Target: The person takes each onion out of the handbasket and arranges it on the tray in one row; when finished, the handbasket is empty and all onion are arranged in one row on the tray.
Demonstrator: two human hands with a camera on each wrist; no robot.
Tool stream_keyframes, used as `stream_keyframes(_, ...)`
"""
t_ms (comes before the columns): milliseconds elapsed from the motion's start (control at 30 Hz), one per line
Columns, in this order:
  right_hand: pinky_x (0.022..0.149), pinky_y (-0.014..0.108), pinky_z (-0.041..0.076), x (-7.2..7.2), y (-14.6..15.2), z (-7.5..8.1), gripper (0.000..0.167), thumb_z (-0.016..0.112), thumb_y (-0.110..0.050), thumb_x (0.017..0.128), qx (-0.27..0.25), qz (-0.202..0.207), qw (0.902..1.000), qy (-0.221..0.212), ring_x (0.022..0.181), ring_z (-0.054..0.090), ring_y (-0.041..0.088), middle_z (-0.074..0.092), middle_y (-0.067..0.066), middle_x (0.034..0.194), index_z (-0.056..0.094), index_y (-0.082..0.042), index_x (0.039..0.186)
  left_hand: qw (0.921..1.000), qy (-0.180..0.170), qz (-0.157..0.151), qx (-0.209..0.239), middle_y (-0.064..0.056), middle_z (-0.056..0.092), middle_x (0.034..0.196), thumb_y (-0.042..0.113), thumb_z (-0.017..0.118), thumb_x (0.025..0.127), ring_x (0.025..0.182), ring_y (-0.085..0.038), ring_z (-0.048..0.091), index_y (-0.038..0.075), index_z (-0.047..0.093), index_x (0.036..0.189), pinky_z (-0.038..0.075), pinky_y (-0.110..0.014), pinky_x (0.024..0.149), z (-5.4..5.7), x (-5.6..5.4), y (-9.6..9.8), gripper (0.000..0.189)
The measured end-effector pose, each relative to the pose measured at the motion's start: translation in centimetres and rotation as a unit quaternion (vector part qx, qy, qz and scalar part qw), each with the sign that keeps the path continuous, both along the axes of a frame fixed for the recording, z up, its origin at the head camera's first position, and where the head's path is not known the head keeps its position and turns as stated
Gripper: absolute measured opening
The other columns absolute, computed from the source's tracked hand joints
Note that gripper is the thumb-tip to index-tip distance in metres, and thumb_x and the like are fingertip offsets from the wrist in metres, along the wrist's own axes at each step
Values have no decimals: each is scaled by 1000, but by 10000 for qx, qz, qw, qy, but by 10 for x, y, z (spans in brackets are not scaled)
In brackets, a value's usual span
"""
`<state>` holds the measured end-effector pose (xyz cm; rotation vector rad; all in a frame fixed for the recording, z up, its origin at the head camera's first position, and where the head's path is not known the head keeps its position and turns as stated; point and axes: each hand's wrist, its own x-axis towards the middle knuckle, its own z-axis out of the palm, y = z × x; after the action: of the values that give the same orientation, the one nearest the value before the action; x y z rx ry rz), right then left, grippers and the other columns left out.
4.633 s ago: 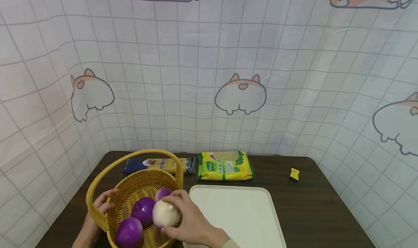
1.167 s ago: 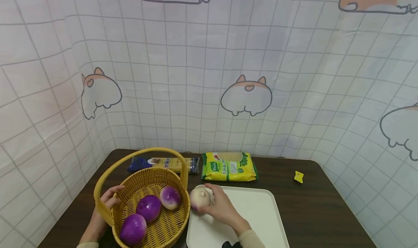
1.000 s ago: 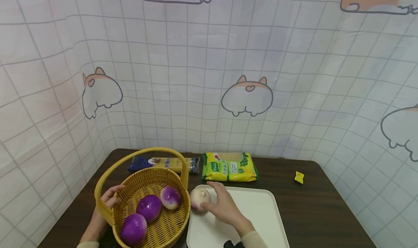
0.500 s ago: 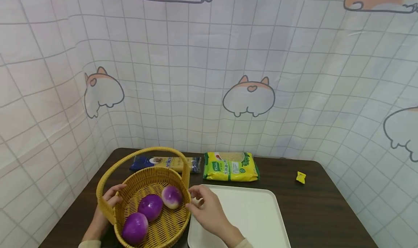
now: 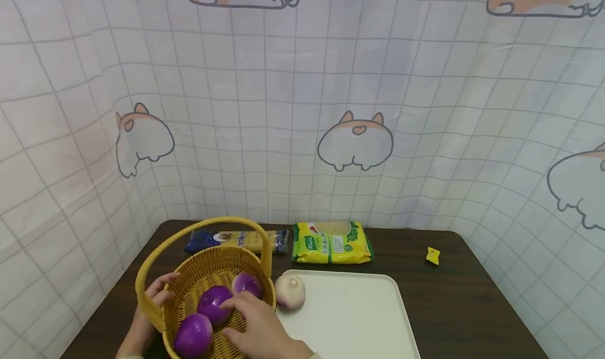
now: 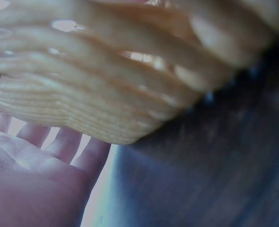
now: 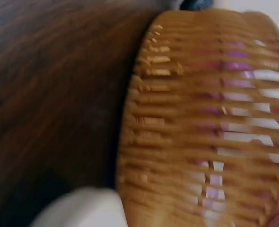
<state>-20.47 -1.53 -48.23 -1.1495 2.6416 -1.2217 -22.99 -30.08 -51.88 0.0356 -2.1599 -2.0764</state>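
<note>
In the head view my left hand point(image 5: 150, 304) holds the left rim of a yellow wicker basket point(image 5: 191, 264) with a tall arched handle. Three purple onions lie inside: a front onion point(image 5: 194, 335), a middle onion point(image 5: 214, 301) and a back onion point(image 5: 246, 283). My right hand point(image 5: 262, 325) is over the basket's right side, thumb and fingers apart; a fingertip overlaps the middle onion, contact unclear. A pale onion point(image 5: 290, 291) sits on the white tray point(image 5: 350, 317) at its back left corner. The left wrist view shows the left fingers point(image 6: 66, 144) against the basket wall point(image 6: 82, 94).
Behind the basket lies a blue and yellow pasta pack point(image 5: 241, 240). Beside it is a yellow-green Knorr bag point(image 5: 331, 242). A small yellow wrapped piece point(image 5: 432, 255) lies at the right on the dark table point(image 5: 463, 306). A patterned curtain point(image 5: 283, 86) surrounds the table.
The right hand carried the pale onion from the basket to the tray's back left corner, let go, and moved back left over the basket. The left hand stayed on the rim.
</note>
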Motion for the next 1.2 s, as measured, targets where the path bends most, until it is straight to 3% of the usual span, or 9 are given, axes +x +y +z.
stream_keyframes(233, 87, 26, 49, 3, -22, 4, 43, 74, -36, 85, 1189, -23, 9927, 194, 110, 53, 0, 53, -17, 122, 60, -32, 125, 9999, 93, -31, 98, 21, 58, 111, -6, 43, 92, 97, -3, 59, -5, 53, 126, 52, -25, 75, -6, -3, -3, 35)
stream_keyframes(400, 88, 25, 48, 1, -32, 5, 48, 74, -38, 85, 1615, 186, 9864, 243, 114, 52, 0, 51, -17, 126, 57, -34, 129, 9998, 177, -11, 21, 20, 58, 112, -5, 43, 93, 98, -2, 58, -8, 51, 127, 51, -24, 75, -7, -3, -2, 36)
stream_keyframes(700, 85, 27, 50, -2, -39, 3, 62, 77, -40, 82, 1648, 307, 9858, 56, 113, 52, 3, 46, -15, 132, 48, -38, 137, 9998, 178, -26, 4, 18, 58, 111, -4, 43, 93, 96, -5, 59, -8, 50, 127, 52, -26, 74, -2, 0, 1, 35)
stream_keyframes(933, 86, 28, 50, -4, -43, 4, 71, 78, -37, 81, 1653, 678, 9839, -31, 115, 51, 3, 42, -16, 138, 42, -36, 142, 9993, 352, -78, 97, 16, 59, 113, -6, 43, 93, 97, -5, 60, -9, 51, 127, 52, -26, 74, -2, 1, 1, 35)
stream_keyframes(1200, 80, 28, 52, -6, -45, 4, 75, 80, -36, 79, 1742, 715, 9817, -277, 112, 51, 2, 44, -16, 133, 41, -39, 143, 9996, 290, -33, 43, 18, 58, 114, -5, 43, 93, 97, -5, 59, -8, 51, 127, 52, -25, 75, -5, 0, 0, 35)
